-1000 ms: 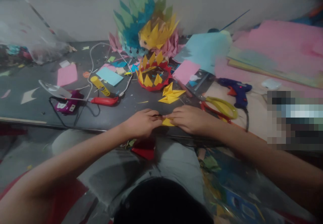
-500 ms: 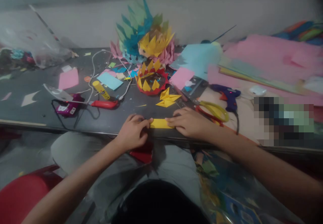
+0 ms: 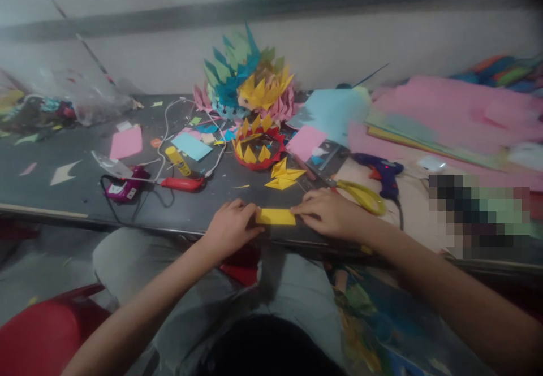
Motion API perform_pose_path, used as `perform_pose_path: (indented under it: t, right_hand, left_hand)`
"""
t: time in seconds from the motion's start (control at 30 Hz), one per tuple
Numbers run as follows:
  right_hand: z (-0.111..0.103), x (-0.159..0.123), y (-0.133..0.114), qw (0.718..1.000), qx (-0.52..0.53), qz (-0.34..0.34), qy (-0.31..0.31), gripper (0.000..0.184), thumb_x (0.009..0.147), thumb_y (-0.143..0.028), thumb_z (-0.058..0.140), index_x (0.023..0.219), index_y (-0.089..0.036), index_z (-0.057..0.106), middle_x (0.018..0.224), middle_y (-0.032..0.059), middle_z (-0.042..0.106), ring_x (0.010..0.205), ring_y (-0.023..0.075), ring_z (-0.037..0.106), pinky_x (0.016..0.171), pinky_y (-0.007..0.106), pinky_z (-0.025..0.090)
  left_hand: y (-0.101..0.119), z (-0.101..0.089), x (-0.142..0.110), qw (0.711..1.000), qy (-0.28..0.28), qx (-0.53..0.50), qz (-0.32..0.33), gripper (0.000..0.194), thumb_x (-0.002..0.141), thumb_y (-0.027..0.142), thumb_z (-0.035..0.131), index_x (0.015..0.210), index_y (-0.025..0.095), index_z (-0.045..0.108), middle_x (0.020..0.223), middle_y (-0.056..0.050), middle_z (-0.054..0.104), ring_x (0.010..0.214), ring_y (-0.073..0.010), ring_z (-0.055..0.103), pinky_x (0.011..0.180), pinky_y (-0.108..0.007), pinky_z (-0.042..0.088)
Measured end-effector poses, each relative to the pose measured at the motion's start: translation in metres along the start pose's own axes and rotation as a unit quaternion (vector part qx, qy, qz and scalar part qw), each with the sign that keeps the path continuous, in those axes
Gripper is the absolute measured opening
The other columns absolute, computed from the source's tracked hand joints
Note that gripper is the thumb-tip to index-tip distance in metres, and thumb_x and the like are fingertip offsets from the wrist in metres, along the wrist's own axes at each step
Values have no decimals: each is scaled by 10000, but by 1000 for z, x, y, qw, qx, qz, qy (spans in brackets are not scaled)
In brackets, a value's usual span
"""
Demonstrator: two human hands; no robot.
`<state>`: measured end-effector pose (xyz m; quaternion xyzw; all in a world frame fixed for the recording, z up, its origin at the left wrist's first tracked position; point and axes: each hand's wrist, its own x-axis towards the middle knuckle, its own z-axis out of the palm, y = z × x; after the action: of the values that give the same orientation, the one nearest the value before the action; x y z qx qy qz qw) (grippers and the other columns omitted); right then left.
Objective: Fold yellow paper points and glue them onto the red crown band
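Observation:
A folded strip of yellow paper (image 3: 276,216) lies at the front edge of the dark table. My left hand (image 3: 231,222) pinches its left end between thumb and fingers. At the other end, my right hand (image 3: 324,212) has its fingertips closed together on the paper's corner. Just behind the strip are several yellow folded paper points (image 3: 285,174). Farther back stands a ring of red and yellow folded paper (image 3: 258,158), in front of a larger multicoloured folded-paper piece (image 3: 250,76).
Yellow-handled scissors (image 3: 365,195) and a blue glue gun (image 3: 382,173) lie to the right, beside pink paper sheets (image 3: 449,107). On the left are a red-handled tool (image 3: 182,184), a yellow glue stick (image 3: 178,161) and a purple power socket (image 3: 127,186) with cables. A red stool (image 3: 40,336) stands below.
My right fingers have slid back to the right end of the strip, so more yellow paper shows. The whole view has shifted slightly; my left hand keeps its hold.

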<state>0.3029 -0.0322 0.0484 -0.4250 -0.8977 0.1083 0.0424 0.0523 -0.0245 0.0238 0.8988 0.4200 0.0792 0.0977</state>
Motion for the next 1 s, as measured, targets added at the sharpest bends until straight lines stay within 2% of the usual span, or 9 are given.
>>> perform_pose_path:
  t: [0.17, 0.3, 0.43, 0.5, 0.57, 0.63, 0.77, 0.87, 1.0]
  right_hand:
    - [6, 19, -16, 1000, 9, 7, 17, 296, 817, -328, 585, 1052, -175, 681, 951, 87, 661, 868, 207, 592, 774, 327, 433]
    - [10, 29, -23, 998, -35, -14, 41, 309, 759, -423, 648, 937, -178, 709, 1018, 102, 630, 943, 248, 563, 810, 370, 425]
    - [10, 36, -28, 997, -44, -32, 50, 198, 825, -327, 589, 868, -182, 716, 977, 92, 652, 912, 231, 580, 800, 359, 427]
    - [11, 38, -31, 999, -18, -15, 49, 189, 859, -239, 537, 863, -167, 712, 889, 81, 677, 838, 203, 606, 756, 323, 444]
    - [12, 38, -35, 996, 40, 24, 78, 204, 871, -189, 502, 880, -157, 703, 850, 69, 700, 800, 183, 630, 727, 289, 462]
    - [16, 37, -39, 977, 127, 83, 150, 197, 868, -193, 504, 917, -167, 693, 897, 55, 718, 806, 168, 650, 727, 261, 479]
    - [30, 30, -49, 901, 271, 198, 276, 177, 823, -256, 548, 916, -189, 682, 834, 21, 729, 681, 142, 661, 630, 220, 499]
    - [41, 28, -52, 872, 285, 252, 307, 192, 810, -324, 547, 818, -179, 672, 681, 15, 699, 577, 140, 634, 547, 215, 477]
    - [47, 30, -48, 895, 200, 282, 282, 211, 815, -334, 538, 703, -192, 648, 587, -2, 657, 525, 137, 608, 512, 223, 423]
  left_hand:
    - [-2, -8, 11, 998, -37, -13, 55, 155, 833, 228, 576, 984, 219, 610, 931, -20, 624, 885, -186, 585, 779, -296, 452]
    - [-3, -8, 13, 997, -35, -4, 70, 143, 872, 205, 505, 881, 198, 648, 860, -34, 619, 826, -170, 592, 736, -275, 452]
    - [-3, 0, 13, 997, 10, -34, 62, 133, 857, 169, 509, 796, 177, 627, 812, -37, 631, 818, -170, 590, 752, -284, 452]
    - [0, 4, 12, 992, 73, -103, 31, 86, 840, 168, 528, 823, 181, 612, 868, -39, 648, 876, -178, 589, 800, -301, 448]
    - [5, 9, 10, 966, 154, -199, -54, 142, 817, 217, 570, 953, 182, 589, 977, -53, 648, 915, -182, 586, 818, -309, 451]
    - [10, 14, 9, 916, 198, -308, -161, 310, 794, 294, 603, 1073, 169, 548, 1000, -63, 645, 851, -171, 598, 746, -281, 471]
    - [14, 22, 10, 845, 141, -466, -223, 248, 799, 369, 570, 855, 134, 625, 733, -9, 636, 638, -124, 558, 573, -204, 423]
    - [12, 20, 12, 863, 110, -446, -212, 294, 815, 393, 540, 701, 130, 606, 617, 21, 566, 567, -100, 486, 523, -191, 347]
    - [13, 11, 15, 930, 52, -300, -205, 365, 872, 408, 459, 624, 163, 567, 536, 34, 505, 507, -100, 428, 497, -210, 256]
